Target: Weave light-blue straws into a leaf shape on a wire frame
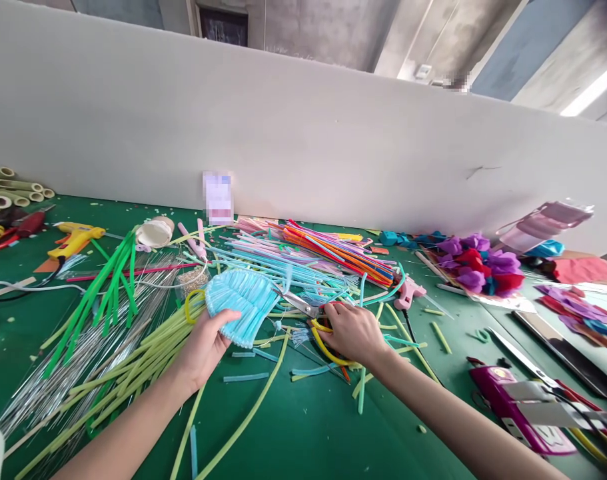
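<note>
My left hand (pixel 208 350) is closed on a light-blue fan-shaped piece (pixel 242 303) made of pipe cleaners laid side by side, thumb on its face. My right hand (pixel 353 333) grips a pair of scissors (pixel 303 305) with yellow handles. The blades point left, close to the fan's right edge; I cannot tell whether they touch it. Beneath and around the hands lie short blue offcuts (pixel 246 378) and light-green pipe cleaners (pixel 148 357). Behind them rests a pile of light-blue pipe cleaners (pixel 283 263).
On the left are a yellow glue gun (pixel 73 240), green strips (pixel 116 287) and metal wires (pixel 48 380). To the right stand a pink glue gun (pixel 408 291), purple and red flowers (pixel 476 263), a phone (pixel 563 350) and a magenta power strip (pixel 520 407). A white partition (pixel 303 140) borders the back.
</note>
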Available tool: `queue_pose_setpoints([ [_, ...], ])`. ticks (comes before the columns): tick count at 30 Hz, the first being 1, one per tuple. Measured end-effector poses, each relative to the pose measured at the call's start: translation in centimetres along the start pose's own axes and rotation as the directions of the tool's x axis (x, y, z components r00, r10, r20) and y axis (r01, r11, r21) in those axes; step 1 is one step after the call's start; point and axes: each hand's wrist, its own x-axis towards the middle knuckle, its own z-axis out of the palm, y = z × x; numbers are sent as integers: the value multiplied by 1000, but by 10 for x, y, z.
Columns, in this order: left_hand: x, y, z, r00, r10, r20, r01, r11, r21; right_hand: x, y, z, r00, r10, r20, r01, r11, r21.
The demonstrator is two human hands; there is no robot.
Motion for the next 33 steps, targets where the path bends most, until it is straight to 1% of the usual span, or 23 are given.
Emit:
queue_pose_setpoints([
  [6,-1,1,0,1000,-24,-13,24,1000,-2,0,2,8,999,-49,16,48,998,27],
  [10,-1,2,0,999,-18,-27,18,1000,-2,-1,2,4,999,-44,26,44,999,27],
  [12,1,1,-2,999,-28,-33,28,1000,2,-1,5,-1,1000,17,20,-17,1000,19],
  [13,2,1,-4,999,-33,-36,33,999,1,-1,7,-4,996,80,25,-81,996,22],
  [15,5,0,-7,997,-51,-49,51,999,-9,-1,16,-10,973,219,71,-224,973,61],
  [16,5,0,-8,996,-62,-61,61,998,-18,0,21,-13,959,262,111,-272,958,87],
  [17,6,1,-8,994,-73,-75,71,997,-27,0,25,-17,951,270,150,-289,950,122],
  [18,5,2,-7,992,-90,-90,87,996,-37,1,29,-22,953,252,167,-278,948,157],
  [20,3,6,-5,985,-126,-118,121,991,-49,2,32,-33,965,229,130,-257,923,286],
  [21,2,8,-3,982,-137,-127,131,990,-53,3,29,-40,965,247,89,-262,879,398],
  [22,0,10,-2,981,-147,-129,141,989,-53,4,24,-46,955,289,64,-277,796,539],
  [23,-2,11,0,980,-151,-126,146,988,-50,6,16,-52,950,293,111,-284,654,701],
  [24,-3,12,0,981,-154,-118,150,988,-45,7,7,-56,956,221,191,-276,466,841],
  [25,-5,12,0,982,-155,-108,152,988,-37,7,-3,-59,958,98,270,-286,268,920],
  [26,-5,12,0,983,-159,-97,156,987,-29,8,-13,-59,954,21,298,-298,99,949],
  [27,-5,11,-1,983,-163,-87,161,987,-21,8,-22,-58,954,9,301,-300,-43,953],
  [28,-5,10,-3,983,-165,-75,164,986,-10,8,-30,-56,950,2,313,-310,-139,941],
  [29,-5,9,-5,984,-165,-62,166,986,3,8,-35,-53,948,14,318,-309,-203,929],
  [30,-4,8,-6,985,-167,-46,168,986,19,7,-38,-49,946,29,322,-305,-252,918],
  [33,-2,5,-10,982,-190,8,189,980,61,4,-39,-39,942,51,333,-297,-341,892],
])
